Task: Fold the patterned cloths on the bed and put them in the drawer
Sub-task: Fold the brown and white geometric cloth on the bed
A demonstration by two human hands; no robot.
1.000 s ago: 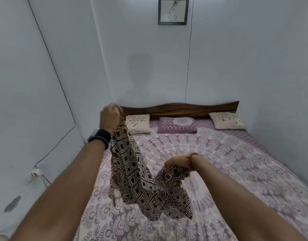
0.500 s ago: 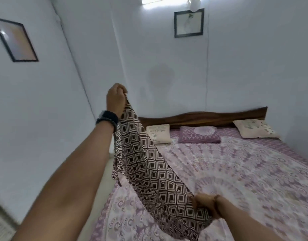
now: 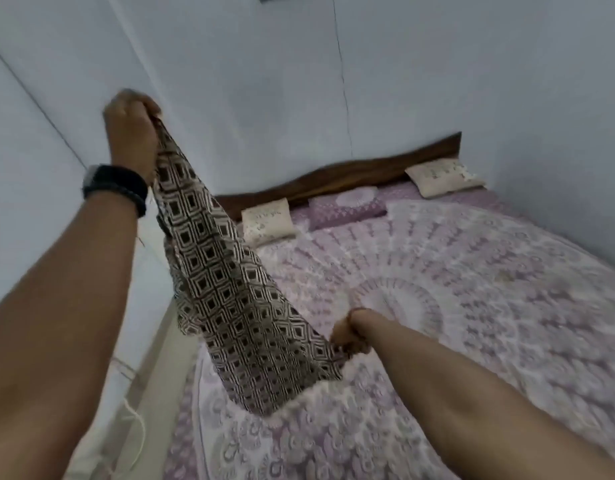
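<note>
Brown-and-white cloth (image 3: pixel 230 289) hangs stretched between my hands: left hand (image 3: pixel 131 131) grips one end high, right hand (image 3: pixel 347 336) pinches the other low over the bed (image 3: pixel 472 289). I judge folding barely begun; no drawer in view.

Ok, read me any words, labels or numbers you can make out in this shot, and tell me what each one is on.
None can be read.
Near cream cushion: faint dark lettering, too blurred to read.
Far cream cushion: faint marks, too blurred to read.
Watch on the left wrist: no text visible.
Patterned cloth: squares only, no words.
</note>
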